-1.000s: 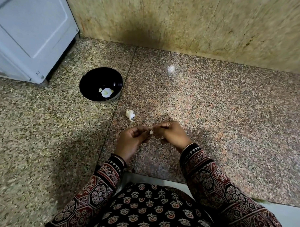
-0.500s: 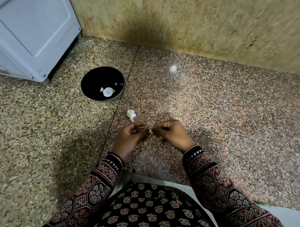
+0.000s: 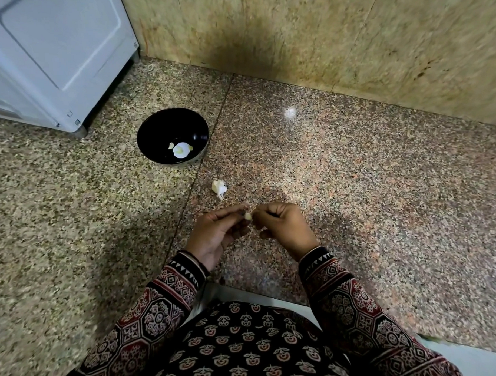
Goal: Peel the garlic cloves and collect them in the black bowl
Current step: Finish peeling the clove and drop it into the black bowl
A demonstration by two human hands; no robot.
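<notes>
1. Little has moved since a second ago: my two hands stay together over the same spot, and the bowl and loose garlic lie where they did.
2. The speckled granite floor (image 3: 353,191) runs up to a mottled beige wall (image 3: 302,35), with a white appliance (image 3: 57,49) in the far left corner.
3. The black bowl (image 3: 159,128) sits on the floor near the appliance, well ahead of my hands, with a few pale peeled garlic pieces (image 3: 171,145) at its bottom.
4. My left hand (image 3: 214,237) and right hand (image 3: 284,228) meet fingertip to fingertip, fingers curled, both pinching one garlic clove (image 3: 248,216) between them, above the floor.
5. A small white garlic clump (image 3: 219,187) lies on the floor between the bowl and my hands, touching neither.
</notes>
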